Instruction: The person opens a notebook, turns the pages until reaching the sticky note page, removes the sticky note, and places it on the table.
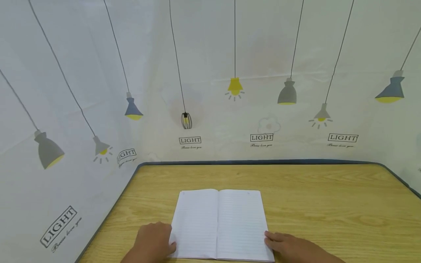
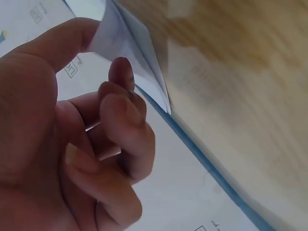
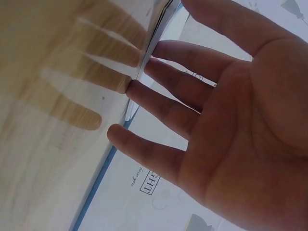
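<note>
An open notebook point(image 1: 241, 223) with blank ruled pages lies on the wooden table, its spine running away from me. At its left edge, my left hand point(image 1: 152, 239) holds the side near the lower corner. The left wrist view shows the paper point(image 2: 137, 62) between the thumb and the curled index finger of that hand, with the other fingers bent below. My right hand point(image 1: 292, 246) is at the right edge, fingers fairly straight. In the right wrist view, its fingertips point(image 3: 132, 89) touch the notebook's side, and the thumb reaches over toward the page.
The wood-grain table point(image 1: 329, 204) has a dark blue edge point(image 1: 250, 162) along the back and sides. Behind and to the left stand pale wall coverings point(image 1: 210, 54) printed with hanging lamps and the word LIGHT.
</note>
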`<action>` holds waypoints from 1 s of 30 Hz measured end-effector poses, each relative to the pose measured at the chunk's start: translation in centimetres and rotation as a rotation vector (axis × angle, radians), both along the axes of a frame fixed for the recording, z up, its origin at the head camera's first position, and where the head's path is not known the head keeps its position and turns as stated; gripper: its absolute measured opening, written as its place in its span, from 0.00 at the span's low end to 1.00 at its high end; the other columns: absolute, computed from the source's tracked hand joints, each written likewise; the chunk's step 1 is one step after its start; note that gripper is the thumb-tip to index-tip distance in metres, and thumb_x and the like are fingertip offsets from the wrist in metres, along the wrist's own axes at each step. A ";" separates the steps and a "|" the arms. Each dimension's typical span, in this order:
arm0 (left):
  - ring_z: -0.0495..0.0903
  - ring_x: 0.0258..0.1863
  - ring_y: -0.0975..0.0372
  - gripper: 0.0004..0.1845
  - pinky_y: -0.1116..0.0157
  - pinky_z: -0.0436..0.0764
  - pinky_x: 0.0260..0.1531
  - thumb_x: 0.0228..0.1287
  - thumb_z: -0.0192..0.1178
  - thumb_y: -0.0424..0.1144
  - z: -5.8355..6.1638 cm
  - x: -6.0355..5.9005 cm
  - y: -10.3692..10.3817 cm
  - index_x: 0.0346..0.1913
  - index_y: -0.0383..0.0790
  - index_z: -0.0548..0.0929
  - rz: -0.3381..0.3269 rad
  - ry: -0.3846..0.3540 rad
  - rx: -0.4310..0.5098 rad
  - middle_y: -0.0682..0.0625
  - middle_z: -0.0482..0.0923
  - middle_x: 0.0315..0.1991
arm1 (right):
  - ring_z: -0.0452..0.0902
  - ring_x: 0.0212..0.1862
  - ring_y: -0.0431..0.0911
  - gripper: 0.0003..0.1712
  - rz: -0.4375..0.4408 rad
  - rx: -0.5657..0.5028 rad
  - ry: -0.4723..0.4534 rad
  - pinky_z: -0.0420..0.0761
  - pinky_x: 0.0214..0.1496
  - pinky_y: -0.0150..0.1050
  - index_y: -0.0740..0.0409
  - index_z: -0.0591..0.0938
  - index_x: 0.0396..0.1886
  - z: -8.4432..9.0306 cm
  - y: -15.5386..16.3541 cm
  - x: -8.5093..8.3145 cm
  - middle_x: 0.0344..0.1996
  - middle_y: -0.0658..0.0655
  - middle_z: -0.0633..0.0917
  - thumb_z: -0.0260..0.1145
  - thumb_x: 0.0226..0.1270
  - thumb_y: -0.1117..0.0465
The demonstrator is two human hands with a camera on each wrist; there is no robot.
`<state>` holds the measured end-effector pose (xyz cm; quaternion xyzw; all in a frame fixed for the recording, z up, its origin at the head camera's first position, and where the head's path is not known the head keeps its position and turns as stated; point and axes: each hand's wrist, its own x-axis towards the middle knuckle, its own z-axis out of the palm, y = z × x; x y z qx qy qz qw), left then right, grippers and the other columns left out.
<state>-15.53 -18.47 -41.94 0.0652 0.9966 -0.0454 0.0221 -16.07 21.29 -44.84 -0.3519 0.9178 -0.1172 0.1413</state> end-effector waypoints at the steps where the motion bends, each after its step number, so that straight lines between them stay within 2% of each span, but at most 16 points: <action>1: 0.67 0.18 0.60 0.21 0.56 0.72 0.20 0.49 0.72 0.53 0.1 0.0 0.0 0.21 0.40 0.77 0.001 0.018 -0.026 0.52 0.70 0.15 | 0.75 0.67 0.50 0.46 -0.001 -0.003 -0.003 0.80 0.60 0.40 0.61 0.77 0.66 -0.2 0.1 -0.1 0.67 0.62 0.77 0.64 0.61 0.30; 5: 0.65 0.16 0.63 0.23 0.60 0.69 0.16 0.51 0.72 0.58 0.7 0.0 0.4 0.21 0.42 0.77 -0.025 0.119 -0.085 0.54 0.67 0.13 | 0.76 0.66 0.51 0.48 0.036 -0.022 0.032 0.81 0.58 0.40 0.62 0.77 0.66 -1.0 0.5 -0.5 0.67 0.62 0.77 0.62 0.62 0.29; 7: 0.64 0.15 0.64 0.23 0.63 0.66 0.15 0.54 0.70 0.58 1.1 -0.1 0.9 0.20 0.45 0.75 -0.045 0.169 -0.047 0.56 0.66 0.13 | 0.76 0.66 0.50 0.48 0.045 -0.028 0.040 0.81 0.58 0.40 0.62 0.77 0.66 -1.2 0.7 -0.6 0.67 0.63 0.76 0.62 0.62 0.29; 10: 0.63 0.14 0.67 0.21 0.66 0.63 0.14 0.58 0.68 0.58 1.8 -0.4 2.3 0.22 0.49 0.74 -0.080 0.185 0.050 0.58 0.65 0.14 | 0.75 0.67 0.50 0.48 0.028 -0.023 0.027 0.80 0.59 0.40 0.62 0.76 0.67 -1.3 0.7 -0.7 0.67 0.62 0.76 0.62 0.62 0.29; 14: 0.63 0.14 0.67 0.22 0.67 0.63 0.16 0.62 0.62 0.64 2.6 -0.6 4.4 0.26 0.50 0.76 -0.129 0.129 0.191 0.59 0.69 0.19 | 0.75 0.67 0.51 0.49 0.017 -0.024 0.012 0.80 0.60 0.41 0.61 0.75 0.68 -2.5 1.1 -1.2 0.68 0.62 0.76 0.62 0.61 0.28; 19: 0.70 0.22 0.66 0.32 0.65 0.70 0.22 0.62 0.50 0.75 3.2 -0.7 7.0 0.33 0.49 0.81 -0.209 0.055 0.310 0.59 0.75 0.29 | 0.74 0.68 0.49 0.50 0.046 -0.061 0.034 0.79 0.61 0.42 0.58 0.74 0.70 -5.5 2.1 -2.3 0.69 0.60 0.75 0.58 0.61 0.25; 22: 0.78 0.32 0.63 0.34 0.61 0.76 0.31 0.62 0.47 0.77 3.0 -0.8 8.4 0.40 0.50 0.84 -0.277 0.071 0.302 0.58 0.79 0.36 | 0.73 0.68 0.49 0.51 0.046 -0.058 0.043 0.80 0.61 0.43 0.53 0.73 0.71 -6.7 2.4 -2.9 0.70 0.57 0.74 0.55 0.60 0.22; 25: 0.82 0.47 0.58 0.34 0.53 0.79 0.45 0.62 0.48 0.76 2.6 -0.9 9.5 0.49 0.53 0.85 -0.329 0.059 0.258 0.57 0.81 0.47 | 0.72 0.69 0.49 0.51 0.024 -0.061 -0.005 0.79 0.62 0.44 0.49 0.71 0.73 -7.4 2.7 -3.3 0.71 0.55 0.73 0.56 0.60 0.22; 27: 0.80 0.57 0.55 0.34 0.48 0.76 0.53 0.62 0.50 0.76 2.3 -1.0 10.1 0.55 0.55 0.83 -0.354 0.010 0.236 0.55 0.80 0.56 | 0.71 0.70 0.48 0.50 0.005 -0.064 -0.040 0.79 0.62 0.44 0.47 0.70 0.74 -7.5 2.7 -3.2 0.72 0.53 0.72 0.56 0.59 0.22; 30: 0.74 0.66 0.50 0.36 0.45 0.75 0.57 0.59 0.53 0.76 1.8 -1.1 10.9 0.62 0.58 0.79 -0.383 -0.075 0.189 0.53 0.75 0.65 | 0.71 0.70 0.49 0.49 -0.005 -0.087 -0.059 0.79 0.62 0.43 0.48 0.70 0.74 -7.1 2.6 -2.9 0.73 0.54 0.71 0.57 0.61 0.23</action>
